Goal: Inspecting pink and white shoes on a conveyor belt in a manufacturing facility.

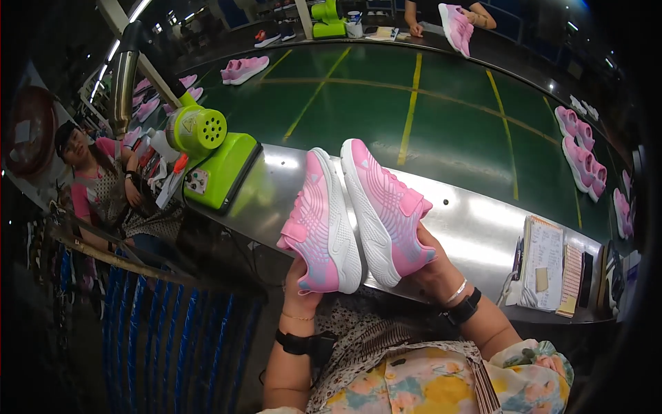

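Above the near edge of the steel surface (476, 228), I saw both hands raised with a pink shoe in each. The left hand (301, 281) was closed around the heel end of the left pink shoe (321, 224), its fingers mostly hidden behind the upper, so I could not tell how tightly they wrapped. That shoe stood nearly upright, toe up, white sole turned to the right. The right hand (431, 265) gripped the right pink shoe (386, 207) from below and behind, fingers curled on its far side, thumb hidden. This shoe tilted toe up and to the left, its strap facing right and its white sole facing the other shoe. The two soles stood just beside each other, close to touching near the toes; I could not tell whether they met. Both wrists wore dark bands.

On the surface to the left sat a green machine (214, 162) with a round perforated head. To the right lay a notepad (543, 262) with a smaller booklet beside it. Beyond the surface ran a green conveyor belt (414, 110) with yellow lines, carrying more pink shoes (583, 148) along its right side and another pair (244, 69) at its far left. A person (96, 186) sat at the left, and another person's hands (455, 21) held a pink shoe at the far end.
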{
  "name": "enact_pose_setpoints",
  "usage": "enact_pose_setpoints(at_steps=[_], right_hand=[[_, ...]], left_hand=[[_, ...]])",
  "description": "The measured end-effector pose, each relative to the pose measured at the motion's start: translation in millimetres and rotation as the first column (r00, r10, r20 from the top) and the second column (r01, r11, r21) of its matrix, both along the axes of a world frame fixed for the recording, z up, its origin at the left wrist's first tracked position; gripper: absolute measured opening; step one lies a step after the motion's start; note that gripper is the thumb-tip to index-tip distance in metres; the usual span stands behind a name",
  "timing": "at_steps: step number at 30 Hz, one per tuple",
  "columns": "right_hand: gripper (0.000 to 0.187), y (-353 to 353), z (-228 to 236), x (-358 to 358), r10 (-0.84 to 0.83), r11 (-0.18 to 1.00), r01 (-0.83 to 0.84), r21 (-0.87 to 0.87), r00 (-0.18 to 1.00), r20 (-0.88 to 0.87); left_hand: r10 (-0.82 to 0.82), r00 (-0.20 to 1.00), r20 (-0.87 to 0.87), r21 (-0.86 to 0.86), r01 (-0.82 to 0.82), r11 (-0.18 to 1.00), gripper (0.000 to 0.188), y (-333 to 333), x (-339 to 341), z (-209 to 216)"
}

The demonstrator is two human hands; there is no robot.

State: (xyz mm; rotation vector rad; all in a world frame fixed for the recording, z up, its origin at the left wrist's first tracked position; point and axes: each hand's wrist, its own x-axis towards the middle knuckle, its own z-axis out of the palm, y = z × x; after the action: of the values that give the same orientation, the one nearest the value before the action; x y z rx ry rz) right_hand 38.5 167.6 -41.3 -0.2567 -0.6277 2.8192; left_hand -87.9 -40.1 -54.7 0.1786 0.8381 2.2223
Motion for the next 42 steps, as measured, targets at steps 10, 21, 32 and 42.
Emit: enact_pose_setpoints(at_steps=[10, 21, 32, 42], right_hand=[[0.055, -5.8, 1.7, 7.7, -0.029, 0.995, 0.027, 0.101, 0.999, 0.015], [0.059, -8.2, 17.7, 14.0, -0.016, 0.999, 0.011, 0.052, 0.996, 0.086], [0.059, -5.0, 12.5, 25.2, -0.035, 0.808, 0.116, 0.578, 0.988, -0.149], [0.066, 10.9, 2.4, 15.0, -0.083, 0.891, 0.137, 0.433, 0.986, -0.141]], left_hand=[[-0.003, 0.998, -0.058, -0.04, 0.001, 0.999, 0.056, 3.6, 17.2, -0.2], [0.011, 0.992, -0.129, -0.062, -0.019, 0.998, 0.054, -7.1, 17.1, -1.7], [0.052, 0.991, -0.123, -0.134, -0.069, 0.989, 0.051, -10.7, 13.8, 7.9], [0.098, 0.881, -0.463, -0.091, -0.157, 0.983, 0.075, 2.6, 25.2, 30.9]])
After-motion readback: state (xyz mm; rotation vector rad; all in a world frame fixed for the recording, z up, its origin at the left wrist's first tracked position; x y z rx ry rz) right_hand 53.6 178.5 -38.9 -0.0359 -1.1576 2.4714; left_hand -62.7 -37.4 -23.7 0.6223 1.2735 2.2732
